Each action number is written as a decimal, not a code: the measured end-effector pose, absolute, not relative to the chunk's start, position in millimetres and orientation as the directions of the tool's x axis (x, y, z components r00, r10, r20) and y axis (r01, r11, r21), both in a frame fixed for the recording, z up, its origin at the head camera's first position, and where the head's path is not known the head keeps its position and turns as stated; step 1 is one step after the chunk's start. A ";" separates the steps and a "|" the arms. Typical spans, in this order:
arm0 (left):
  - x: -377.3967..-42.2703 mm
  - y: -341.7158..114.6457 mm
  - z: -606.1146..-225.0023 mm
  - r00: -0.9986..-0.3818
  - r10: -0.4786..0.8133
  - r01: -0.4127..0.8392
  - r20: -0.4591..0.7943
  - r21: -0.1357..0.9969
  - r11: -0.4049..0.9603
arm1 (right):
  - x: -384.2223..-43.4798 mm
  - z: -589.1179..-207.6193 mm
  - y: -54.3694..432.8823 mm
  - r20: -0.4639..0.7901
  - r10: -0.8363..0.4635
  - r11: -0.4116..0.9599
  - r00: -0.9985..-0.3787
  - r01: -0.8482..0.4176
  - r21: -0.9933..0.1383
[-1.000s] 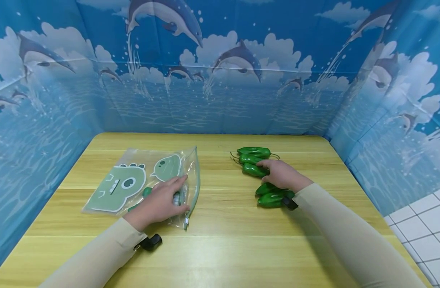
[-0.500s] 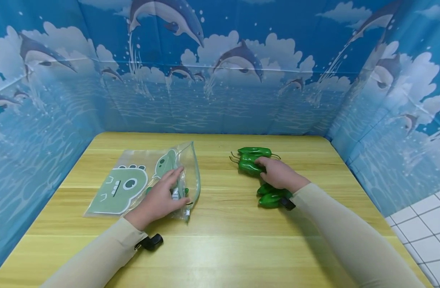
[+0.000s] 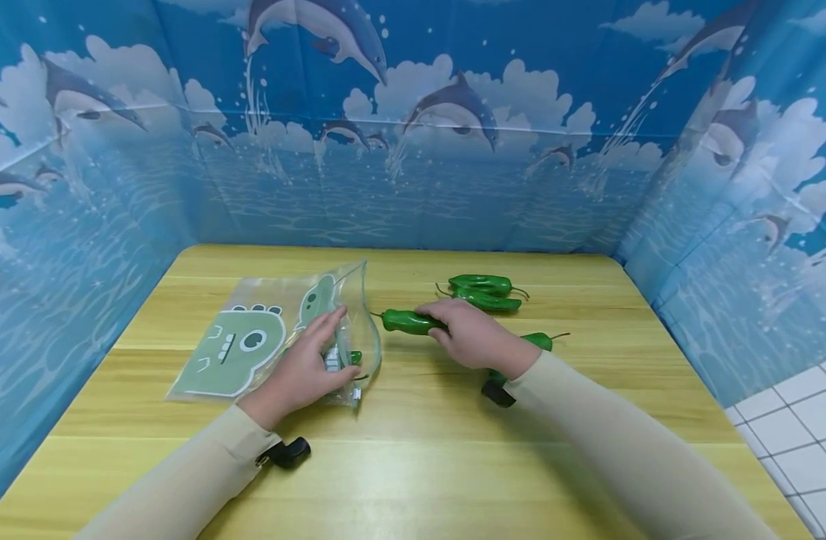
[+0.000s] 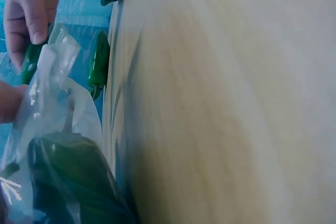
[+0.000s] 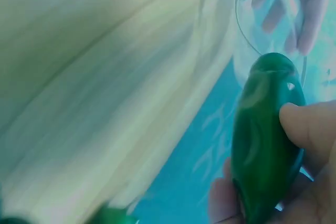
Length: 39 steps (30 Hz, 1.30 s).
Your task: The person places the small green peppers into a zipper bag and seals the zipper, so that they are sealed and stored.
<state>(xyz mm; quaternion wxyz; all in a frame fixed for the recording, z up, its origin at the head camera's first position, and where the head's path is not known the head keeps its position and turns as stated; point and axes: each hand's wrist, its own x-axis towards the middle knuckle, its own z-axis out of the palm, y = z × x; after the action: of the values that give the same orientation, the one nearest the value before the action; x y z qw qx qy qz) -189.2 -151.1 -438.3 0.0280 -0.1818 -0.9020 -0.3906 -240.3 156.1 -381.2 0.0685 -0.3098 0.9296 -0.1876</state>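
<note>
My right hand (image 3: 473, 334) grips a green pepper (image 3: 406, 322) between thumb and fingers, its stem pointing left at the bag. In the right wrist view the thumb lies along that glossy pepper (image 5: 265, 140). My left hand (image 3: 304, 371) spans the clear zip bag (image 3: 250, 341), thumb on the near side and fingers on the far side, the bag bunched between them. Its mouth bulges up toward the right. Inside, partly under the left hand, a green pepper (image 3: 355, 358) shows; the left wrist view has a pepper (image 4: 73, 171) large behind the plastic.
Two green peppers (image 3: 483, 292) lie side by side at the back right of the wooden table (image 3: 399, 480). Another pepper (image 3: 538, 340) lies behind my right wrist, with more green partly hidden below it. A dolphin-printed curtain (image 3: 413, 187) surrounds the table's back and sides.
My right hand has taken a pepper from the back group and carried it left toward the bag. The bag's mouth has risen and bulged under my left hand.
</note>
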 end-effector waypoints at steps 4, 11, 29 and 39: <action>-188.8 -150.7 -438.0 -0.927 0.317 0.362 0.202 0.701 0.615 | -233.5 -378.3 141.3 0.065 -0.592 0.720 -0.803 -0.564 -0.404; -188.9 -150.7 -437.7 -0.928 0.314 0.359 0.202 0.709 0.607 | -225.3 -373.2 133.5 0.267 -0.468 0.690 -0.842 -0.537 -0.485; -190.2 -138.0 -438.7 -0.916 0.340 0.382 0.213 0.723 0.575 | -227.0 -404.0 102.0 0.133 -0.600 0.707 -0.789 -0.600 -0.374; -189.7 -135.0 -439.7 -0.915 0.343 0.381 0.211 0.731 0.566 | -226.6 -415.5 86.4 0.103 -0.652 0.661 -0.751 -0.630 -0.407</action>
<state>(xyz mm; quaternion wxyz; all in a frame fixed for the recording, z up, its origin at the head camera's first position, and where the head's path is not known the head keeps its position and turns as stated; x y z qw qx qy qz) -189.7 -135.0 -439.7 0.0225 -0.2047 -0.8845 -0.4185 -226.6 86.4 -415.5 0.0257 -0.3519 0.9110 -0.2136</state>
